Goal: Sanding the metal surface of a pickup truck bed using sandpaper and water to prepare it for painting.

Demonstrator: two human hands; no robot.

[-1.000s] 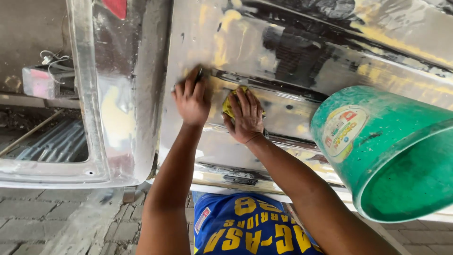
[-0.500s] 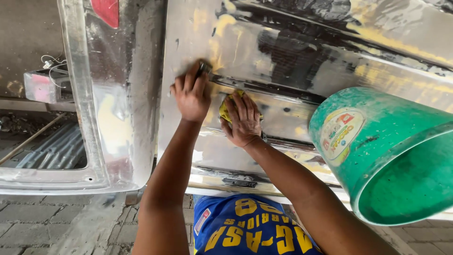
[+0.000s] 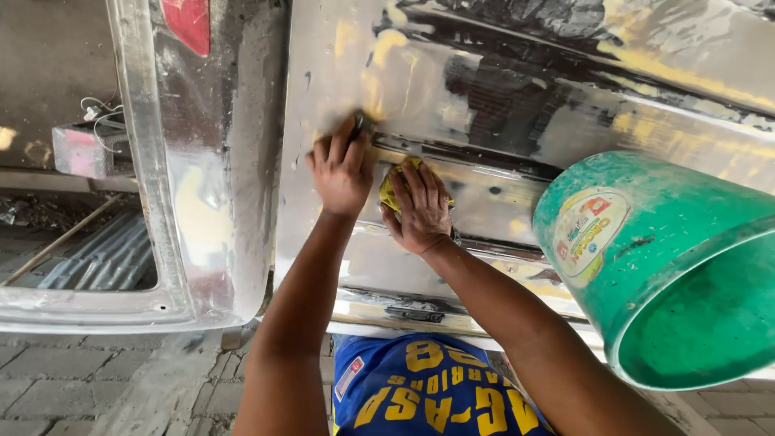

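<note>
A shiny metal vehicle panel [image 3: 484, 89], streaked yellow and black, fills the upper part of the head view. My left hand [image 3: 341, 171] presses against it, fingertips pinching a small dark pad [image 3: 361, 125]. Just to the right, my right hand [image 3: 420, 211] lies flat over a yellow cloth [image 3: 390, 190], holding it against the panel above a dark groove. Most of the cloth is hidden under my fingers. Both forearms reach up from the bottom of the view.
A big green plastic bucket [image 3: 646, 210] with a round label lies tilted at the right, close to my right forearm. A curved metal corner post [image 3: 202, 242] with a red lamp [image 3: 190, 20] stands at the left. Brick paving [image 3: 73, 387] lies below.
Both hands have shifted only slightly on the panel, the right hand a little lower on the cloth. The bucket has not moved.
</note>
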